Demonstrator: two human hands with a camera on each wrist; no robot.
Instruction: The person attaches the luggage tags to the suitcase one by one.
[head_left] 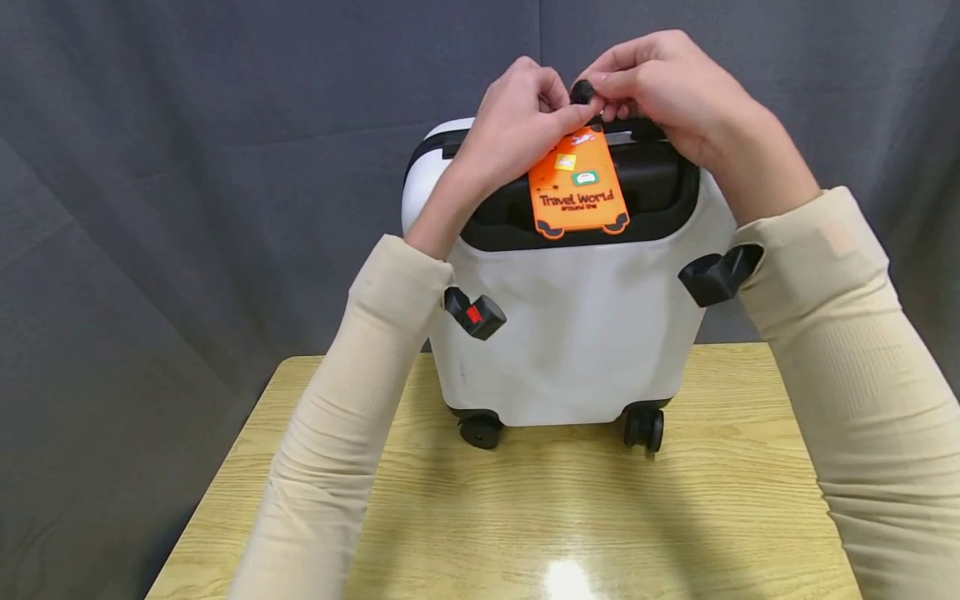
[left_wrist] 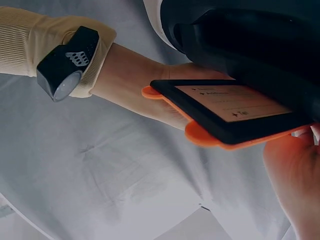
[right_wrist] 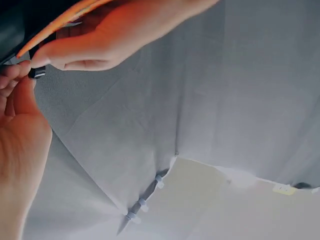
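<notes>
- Working at the top of the white suitcase (head_left: 577,333), which stood upright on its wheels on the bench (head_left: 525,517), I had both hands raised at its black handle (head_left: 637,129).
- My left hand (head_left: 517,125) pinched the upper end of the orange luggage tag (head_left: 576,187); my right hand (head_left: 660,92) pinched the small black strap end (head_left: 582,90) just above it. Both were closed on these parts, not released.
- The tag hung flat against the black recess under the handle, with its printed side toward me.
- To do this step well, I judged the strap should stay tight and the tag steady, with small finger moves only, so the loop does not slip off.
- The loop and its fastening were covered by my fingers; I could not tell if it was closed.
- The wrist views were dark and cut off.
</notes>
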